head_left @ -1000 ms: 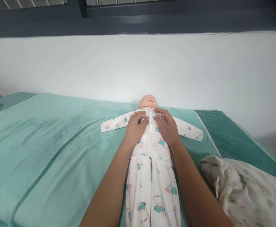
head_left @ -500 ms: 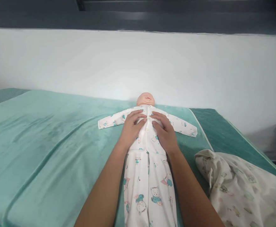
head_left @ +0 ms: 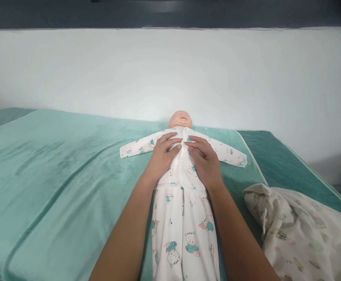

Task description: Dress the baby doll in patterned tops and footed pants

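Observation:
A baby doll (head_left: 181,119) lies face up on a green blanket, its head toward the wall. It is dressed in a white printed baby shirt (head_left: 189,171), sleeves spread to both sides, and matching pants (head_left: 170,218). My left hand (head_left: 166,154) bends over the chest, its thumb and fingertips closed at the shirt's front opening near a button. From the other side my right hand (head_left: 204,160) meets it, thumb and index finger closed on the opposite edge of the cloth. One button (head_left: 182,159) shows just below my fingers. The fingertips partly hide the exact grip.
The green blanket (head_left: 56,168) spreads wide to the left. At the lower right lies a crumpled, printed white cloth (head_left: 304,230). A darker green cover (head_left: 264,156) borders the blanket on the right. The white wall (head_left: 170,70) rises directly behind the doll's head.
The view has tipped slightly, so the wall and doll appear a little higher. Both hands stay at the shirt front with almost the same finger pose.

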Demonstrator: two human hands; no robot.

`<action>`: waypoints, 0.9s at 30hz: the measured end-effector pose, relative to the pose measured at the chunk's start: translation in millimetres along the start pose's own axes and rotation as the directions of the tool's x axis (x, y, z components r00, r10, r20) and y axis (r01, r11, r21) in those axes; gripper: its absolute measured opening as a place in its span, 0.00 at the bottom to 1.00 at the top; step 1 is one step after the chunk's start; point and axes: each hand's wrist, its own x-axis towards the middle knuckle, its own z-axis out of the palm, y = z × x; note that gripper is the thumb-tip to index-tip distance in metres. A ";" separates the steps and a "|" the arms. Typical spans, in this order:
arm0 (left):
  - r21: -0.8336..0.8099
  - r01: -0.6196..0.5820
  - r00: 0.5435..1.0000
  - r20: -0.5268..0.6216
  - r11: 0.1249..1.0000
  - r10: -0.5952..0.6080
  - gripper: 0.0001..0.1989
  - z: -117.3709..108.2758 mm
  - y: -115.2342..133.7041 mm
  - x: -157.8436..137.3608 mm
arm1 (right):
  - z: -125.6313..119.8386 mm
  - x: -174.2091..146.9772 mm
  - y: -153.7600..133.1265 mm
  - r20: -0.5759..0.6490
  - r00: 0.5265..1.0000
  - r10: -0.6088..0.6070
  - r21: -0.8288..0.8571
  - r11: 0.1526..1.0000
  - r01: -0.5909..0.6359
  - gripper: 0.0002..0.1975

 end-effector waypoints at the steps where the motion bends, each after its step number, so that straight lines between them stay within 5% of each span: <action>1: -0.001 0.000 1.000 0.009 1.000 0.000 0.11 -0.4 -0.2 0.3 | -0.2 -0.2 -0.1 0.004 1.000 0.000 -0.001 1.000 0.000 0.10; 27: -0.240 0.058 0.996 0.081 0.969 -0.040 0.05 -4.9 -7.9 17.4 | -1.7 -0.3 -8.4 0.087 0.995 0.039 -0.028 0.999 -0.037 0.10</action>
